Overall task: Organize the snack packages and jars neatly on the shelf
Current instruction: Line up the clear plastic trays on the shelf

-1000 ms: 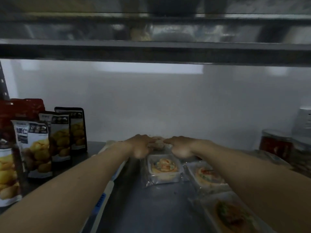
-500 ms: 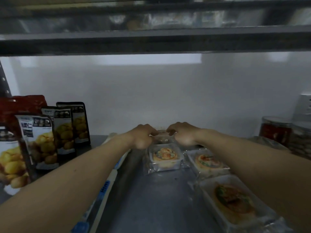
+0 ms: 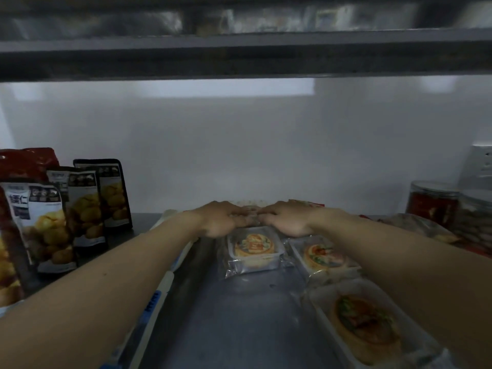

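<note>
Both my hands reach to the back of the metal shelf [image 3: 239,320]. My left hand [image 3: 221,218] and my right hand [image 3: 287,218] lie side by side, fingertips meeting on a small clear-wrapped pastry pack [image 3: 249,205] that they mostly hide. Just in front of them sits another clear pastry pack [image 3: 254,247]. Two more pastry packs [image 3: 323,255] [image 3: 364,323] line up toward the front right, under my right forearm. Standing chestnut pouches [image 3: 45,225] [image 3: 85,206] [image 3: 113,193] form a row at the left.
A red bag [image 3: 26,161] stands behind the pouches. At the far right are a clear jar with red contents [image 3: 431,206] and a second jar [image 3: 476,222]. A white and blue flat pack [image 3: 157,294] lies under my left forearm. The upper shelf [image 3: 239,57] hangs low overhead.
My hands have come down flatter onto the back pastry pack, after pinching it with raised fingers half a second ago. The other packs have not moved.
</note>
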